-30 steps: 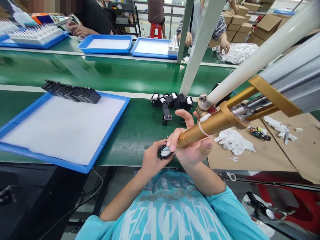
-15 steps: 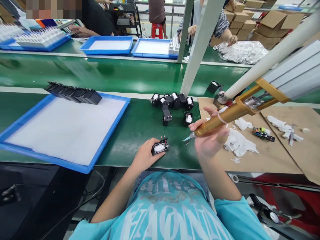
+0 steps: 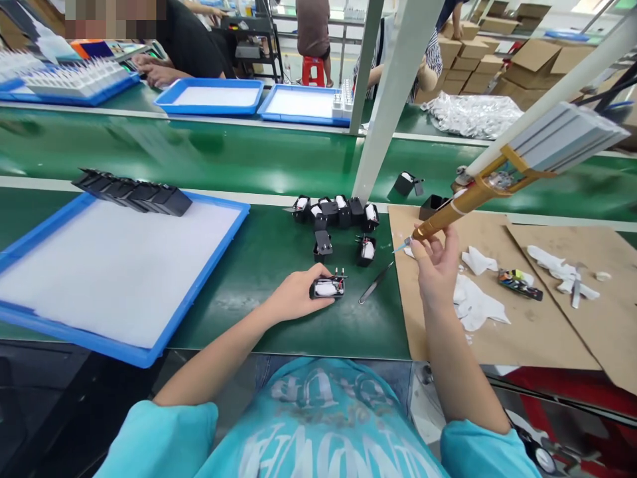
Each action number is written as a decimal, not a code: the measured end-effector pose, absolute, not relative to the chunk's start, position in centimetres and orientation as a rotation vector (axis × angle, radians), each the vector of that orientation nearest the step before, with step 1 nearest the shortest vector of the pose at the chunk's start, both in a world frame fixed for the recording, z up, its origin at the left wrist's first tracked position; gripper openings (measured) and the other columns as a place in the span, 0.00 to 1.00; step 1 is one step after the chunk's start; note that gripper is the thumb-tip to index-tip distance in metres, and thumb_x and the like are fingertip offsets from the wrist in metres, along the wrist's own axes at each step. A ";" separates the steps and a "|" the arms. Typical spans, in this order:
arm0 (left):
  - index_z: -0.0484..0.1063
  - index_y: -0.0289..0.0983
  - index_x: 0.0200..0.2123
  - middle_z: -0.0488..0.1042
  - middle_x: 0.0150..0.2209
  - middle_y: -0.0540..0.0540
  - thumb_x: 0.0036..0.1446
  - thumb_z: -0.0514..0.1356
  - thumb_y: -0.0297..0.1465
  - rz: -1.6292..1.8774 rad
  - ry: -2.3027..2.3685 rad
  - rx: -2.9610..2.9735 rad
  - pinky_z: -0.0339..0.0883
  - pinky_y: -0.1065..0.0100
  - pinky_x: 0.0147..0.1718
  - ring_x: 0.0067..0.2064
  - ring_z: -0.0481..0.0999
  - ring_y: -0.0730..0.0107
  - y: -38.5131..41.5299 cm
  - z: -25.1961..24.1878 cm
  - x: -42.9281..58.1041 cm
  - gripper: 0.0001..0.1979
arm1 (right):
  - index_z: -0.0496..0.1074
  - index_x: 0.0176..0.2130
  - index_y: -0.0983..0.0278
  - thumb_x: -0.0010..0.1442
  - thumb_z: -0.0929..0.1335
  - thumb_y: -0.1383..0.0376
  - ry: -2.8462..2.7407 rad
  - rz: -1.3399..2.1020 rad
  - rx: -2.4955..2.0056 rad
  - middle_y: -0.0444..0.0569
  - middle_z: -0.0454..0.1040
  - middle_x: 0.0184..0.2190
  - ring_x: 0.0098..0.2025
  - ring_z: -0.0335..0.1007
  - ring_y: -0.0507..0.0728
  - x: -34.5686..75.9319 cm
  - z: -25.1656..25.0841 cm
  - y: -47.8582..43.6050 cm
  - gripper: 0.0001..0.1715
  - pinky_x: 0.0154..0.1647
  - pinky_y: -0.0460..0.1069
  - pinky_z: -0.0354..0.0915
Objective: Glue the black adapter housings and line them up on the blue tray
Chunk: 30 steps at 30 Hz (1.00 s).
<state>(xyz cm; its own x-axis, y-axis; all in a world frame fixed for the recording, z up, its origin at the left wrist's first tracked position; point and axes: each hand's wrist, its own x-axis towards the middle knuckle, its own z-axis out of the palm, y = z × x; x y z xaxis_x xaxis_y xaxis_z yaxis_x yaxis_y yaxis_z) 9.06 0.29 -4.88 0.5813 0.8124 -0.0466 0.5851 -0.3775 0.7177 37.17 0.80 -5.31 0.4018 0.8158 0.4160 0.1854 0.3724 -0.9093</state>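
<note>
My left hand grips a small open black plastic case on the green bench, with a white block inside and prongs standing at its back edge. My right hand has its curled fingers and thumb at the front end of a gold-barrelled glue dispensing gun. The gun's thin bluish nozzle points down to the left, over the cardboard's edge. Metal tweezers lie on the bench between my hands. Several similar black cases stand behind them.
At left, a blue-rimmed tray holds a row of black cases. Cardboard at right carries white scraps, a multicoloured item and a blade. A slanted metal post rises behind. Co-workers sit across the bench.
My right hand and the gun have moved away and to the right, uncovering the tweezers. My left hand has turned the black case slightly and shifted it right.
</note>
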 end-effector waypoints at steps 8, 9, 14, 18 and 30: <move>0.63 0.41 0.45 0.78 0.42 0.48 0.55 0.63 0.41 0.437 1.122 1.938 0.68 0.67 0.36 0.38 0.78 0.63 0.1 -5.6 8.8 0.19 | 0.68 0.49 0.55 0.60 0.67 0.66 -1.462 0.161 -1.434 0.48 0.72 0.47 0.44 0.73 0.56 38.1 -3.7 -1.4 0.16 0.42 0.51 0.71; 0.63 0.41 0.45 0.78 0.42 0.49 0.55 0.63 0.40 0.439 1.128 1.923 0.67 0.67 0.36 0.38 0.78 0.63 0.1 -5.5 8.7 0.19 | 0.70 0.46 0.56 0.62 0.66 0.67 -1.662 0.211 -1.509 0.46 0.74 0.44 0.37 0.73 0.54 38.1 -3.5 -1.7 0.12 0.36 0.49 0.70; 0.63 0.42 0.46 0.78 0.43 0.49 0.55 0.64 0.40 0.447 1.094 1.872 0.68 0.67 0.36 0.39 0.79 0.64 -0.1 -5.3 8.7 0.19 | 0.70 0.48 0.59 0.61 0.60 0.75 -2.565 0.399 -1.707 0.48 0.74 0.50 0.28 0.73 0.51 37.3 -3.9 -2.4 0.20 0.25 0.47 0.63; 0.64 0.42 0.47 0.78 0.45 0.48 0.55 0.64 0.41 0.451 1.088 1.861 0.69 0.67 0.37 0.41 0.79 0.64 -0.2 -5.3 8.7 0.20 | 0.70 0.48 0.62 0.60 0.60 0.75 -2.710 0.291 -1.813 0.51 0.74 0.47 0.28 0.73 0.54 36.4 -4.8 -2.3 0.19 0.22 0.48 0.60; 0.64 0.42 0.44 0.79 0.41 0.50 0.55 0.63 0.40 0.548 1.338 1.964 0.68 0.67 0.34 0.38 0.79 0.64 -0.1 -5.9 8.9 0.17 | 0.67 0.40 0.61 0.62 0.67 0.69 -2.155 0.585 -1.255 0.46 0.71 0.33 0.29 0.70 0.50 35.8 -3.2 -2.7 0.05 0.31 0.46 0.69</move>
